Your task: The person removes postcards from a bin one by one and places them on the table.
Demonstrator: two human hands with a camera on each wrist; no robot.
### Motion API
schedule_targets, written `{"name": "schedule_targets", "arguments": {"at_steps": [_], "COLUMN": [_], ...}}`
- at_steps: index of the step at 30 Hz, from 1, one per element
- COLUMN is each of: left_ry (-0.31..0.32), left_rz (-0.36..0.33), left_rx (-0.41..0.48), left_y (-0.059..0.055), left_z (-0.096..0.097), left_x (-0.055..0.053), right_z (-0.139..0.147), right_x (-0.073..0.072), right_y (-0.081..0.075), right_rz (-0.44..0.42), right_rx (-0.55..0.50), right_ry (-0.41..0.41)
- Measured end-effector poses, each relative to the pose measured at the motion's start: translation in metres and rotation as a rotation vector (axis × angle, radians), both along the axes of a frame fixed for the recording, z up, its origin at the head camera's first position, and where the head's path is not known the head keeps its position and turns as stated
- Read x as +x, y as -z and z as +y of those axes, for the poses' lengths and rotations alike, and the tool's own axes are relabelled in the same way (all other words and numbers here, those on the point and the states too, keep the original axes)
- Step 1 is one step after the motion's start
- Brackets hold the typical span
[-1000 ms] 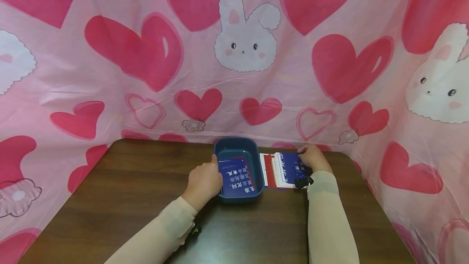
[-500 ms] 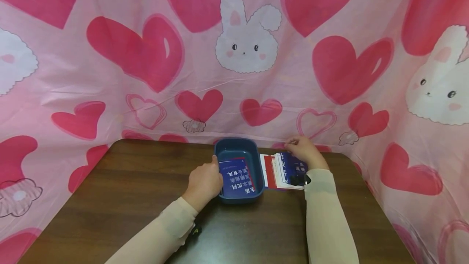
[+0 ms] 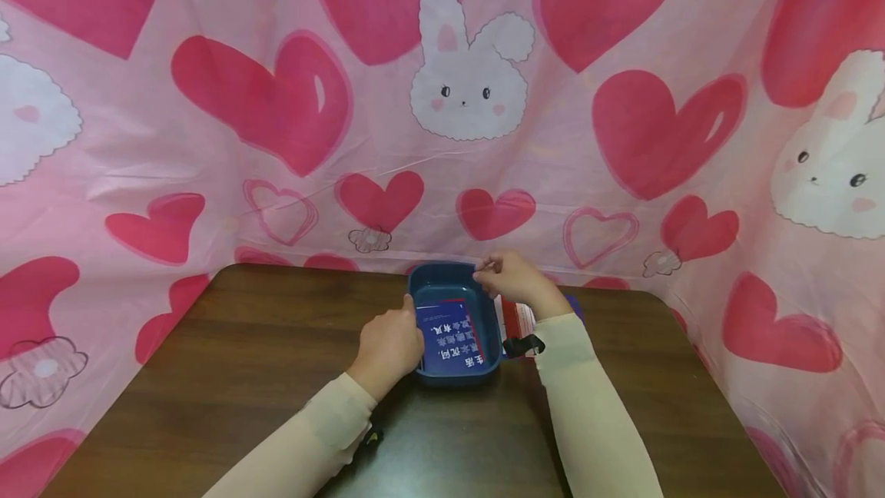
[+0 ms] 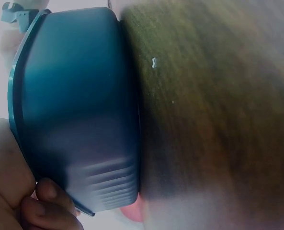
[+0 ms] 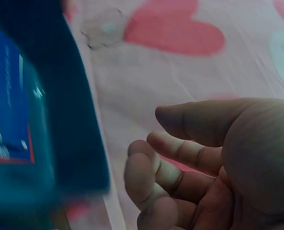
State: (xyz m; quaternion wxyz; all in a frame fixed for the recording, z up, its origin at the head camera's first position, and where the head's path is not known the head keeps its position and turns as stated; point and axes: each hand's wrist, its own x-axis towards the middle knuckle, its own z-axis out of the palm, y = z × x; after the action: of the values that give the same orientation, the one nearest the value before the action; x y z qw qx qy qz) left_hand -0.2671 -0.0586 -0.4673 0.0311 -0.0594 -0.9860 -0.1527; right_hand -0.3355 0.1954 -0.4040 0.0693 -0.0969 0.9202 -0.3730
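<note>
A dark blue plastic bin (image 3: 459,378) stands on the table, with blue and red printed cards (image 3: 448,336) lying inside. My left hand (image 3: 387,343) grips its left rim; the left wrist view shows curled fingers (image 4: 48,206) at the edge of the bin (image 4: 79,96). My right hand (image 3: 517,281) hovers by the bin's far right corner. In the right wrist view that hand (image 5: 204,163) has loosely bent fingers with nothing between them, apart from the bin wall (image 5: 79,120). Right of the bin, a fanned row of cards (image 3: 512,319) is partly hidden under my right wrist.
The brown wooden table (image 3: 297,313) reaches back to a pink cloth (image 3: 442,164) printed with hearts and rabbits. Similar cloth hangs on both sides. A black strap (image 3: 523,345) sits at my right wrist.
My right hand has moved left, from the right end of the card row to the bin's far right corner. My left hand stays on the rim, and the bin has not visibly shifted.
</note>
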Motion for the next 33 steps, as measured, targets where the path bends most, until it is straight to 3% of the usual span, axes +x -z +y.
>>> {"name": "schedule_targets", "arguments": {"at_steps": [9, 20, 27, 33], "left_ry": [0.007, 0.018, 0.013, 0.013], "left_rz": [-0.003, -0.001, 0.007, 0.011], "left_rx": [-0.006, 0.005, -0.005, -0.005], "left_y": [0.001, -0.001, -0.001, 0.000], "left_z": [0.000, -0.001, -0.001, -0.001], "left_x": [-0.001, 0.001, 0.001, 0.001], "right_z": [-0.052, -0.076, -0.084, -0.086], "right_x": [-0.010, -0.008, -0.006, -0.007], "right_y": [0.012, 0.028, 0.033, 0.034], "right_rz": [-0.104, -0.052, -0.033, -0.042], "right_rx": [0.131, 0.452, 0.571, 0.576], "right_ry": [-0.035, -0.022, 0.000, -0.004]}}
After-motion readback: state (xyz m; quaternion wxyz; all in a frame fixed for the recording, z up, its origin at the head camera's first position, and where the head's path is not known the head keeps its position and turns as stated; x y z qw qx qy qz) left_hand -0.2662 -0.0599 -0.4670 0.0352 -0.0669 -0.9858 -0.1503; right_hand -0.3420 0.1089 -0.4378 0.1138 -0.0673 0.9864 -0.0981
